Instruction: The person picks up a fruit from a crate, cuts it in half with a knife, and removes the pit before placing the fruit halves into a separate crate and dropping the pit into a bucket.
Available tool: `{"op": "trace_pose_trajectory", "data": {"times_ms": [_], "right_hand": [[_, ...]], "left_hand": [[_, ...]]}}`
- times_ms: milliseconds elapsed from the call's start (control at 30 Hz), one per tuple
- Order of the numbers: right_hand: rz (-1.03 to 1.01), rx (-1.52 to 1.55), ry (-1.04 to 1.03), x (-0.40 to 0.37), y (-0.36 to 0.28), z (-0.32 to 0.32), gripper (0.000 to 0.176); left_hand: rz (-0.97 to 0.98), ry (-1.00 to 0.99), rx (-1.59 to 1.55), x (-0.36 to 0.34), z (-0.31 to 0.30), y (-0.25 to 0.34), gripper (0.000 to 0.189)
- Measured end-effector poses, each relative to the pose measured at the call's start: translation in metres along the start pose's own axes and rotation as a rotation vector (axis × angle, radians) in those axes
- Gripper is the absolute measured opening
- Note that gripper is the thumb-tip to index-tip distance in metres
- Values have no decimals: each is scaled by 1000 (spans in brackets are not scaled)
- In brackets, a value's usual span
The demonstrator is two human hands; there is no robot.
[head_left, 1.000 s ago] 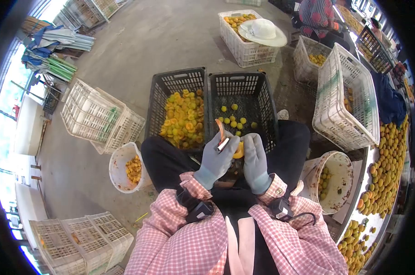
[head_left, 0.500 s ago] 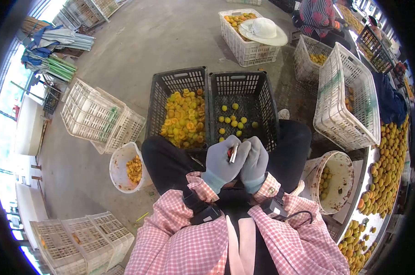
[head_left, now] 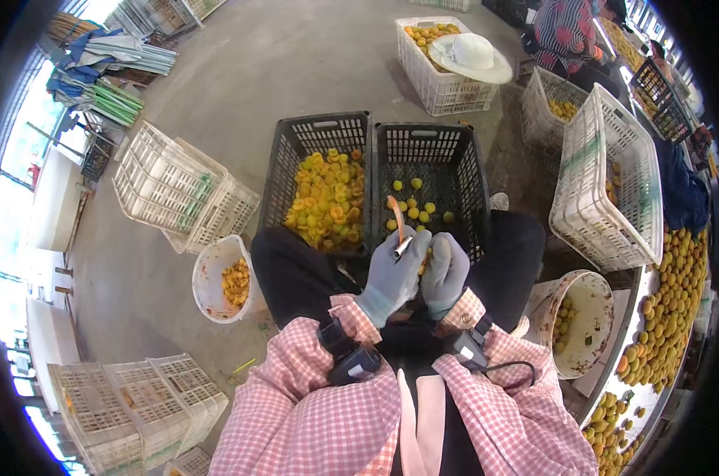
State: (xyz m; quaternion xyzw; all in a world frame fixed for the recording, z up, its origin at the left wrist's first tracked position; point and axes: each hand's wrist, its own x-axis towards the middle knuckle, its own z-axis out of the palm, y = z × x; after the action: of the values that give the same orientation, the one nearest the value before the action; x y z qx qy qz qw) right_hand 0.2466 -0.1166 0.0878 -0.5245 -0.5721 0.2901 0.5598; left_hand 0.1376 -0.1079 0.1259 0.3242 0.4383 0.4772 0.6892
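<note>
My left hand, in a grey glove, is closed around a slim tool with a silver metal end and a curved orange-brown strip rising above it. Close beside it, my right hand is curled around a yellow fruit that looks like an apricot, mostly hidden by the fingers. Just beyond the hands, a black crate has several whole yellow fruits on its floor. Left of it, another black crate is heaped with cut-open fruit.
A white bucket with fruit pieces stands left of my knee; a stained bucket stands right. White crates surround the area. A white hat lies on a fruit-filled crate. Another person sits far right, beside a fruit-covered table.
My hands have moved slightly apart. The tool in my left hand has turned, so its curved strip now points up, and yellow fruit shows at my right fingers. The view has shifted slightly.
</note>
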Motion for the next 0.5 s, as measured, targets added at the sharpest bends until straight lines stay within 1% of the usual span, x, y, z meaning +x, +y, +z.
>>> {"op": "trace_pose_trajectory", "data": {"times_ms": [33, 67, 133, 167, 200, 267, 300, 367, 400, 467, 500], "right_hand": [[149, 158, 41, -3, 2, 7, 41], [149, 155, 47, -3, 4, 6, 41], [376, 391, -46, 1, -2, 2, 40], [380, 394, -119, 3, -10, -6, 39], [380, 392, -115, 3, -10, -7, 39], [379, 504, -82, 4, -10, -8, 34], [374, 504, -78, 4, -16, -8, 34], [670, 581, -57, 0, -35, -9, 30], [670, 581, -55, -3, -28, -6, 30], [137, 236, 20, -12, -8, 1, 26], [17, 49, 37, -17, -17, -4, 29]], "left_hand": [[85, -23, 63, 3, 0, -3, 22], [83, -29, 63, 5, -4, -3, 22], [-77, -97, 292, 4, -16, 11, 28], [12, -174, 416, 8, -24, 10, 33], [11, -178, 415, 10, -25, 8, 33], [121, -200, 623, 11, -25, 6, 23], [125, -204, 625, 13, -24, 7, 23], [292, -92, 810, 16, -20, 8, 23], [292, -94, 810, 16, -19, 6, 23], [310, -107, 626, 16, -17, -3, 22], [308, -109, 624, 13, -14, -5, 22]]}}
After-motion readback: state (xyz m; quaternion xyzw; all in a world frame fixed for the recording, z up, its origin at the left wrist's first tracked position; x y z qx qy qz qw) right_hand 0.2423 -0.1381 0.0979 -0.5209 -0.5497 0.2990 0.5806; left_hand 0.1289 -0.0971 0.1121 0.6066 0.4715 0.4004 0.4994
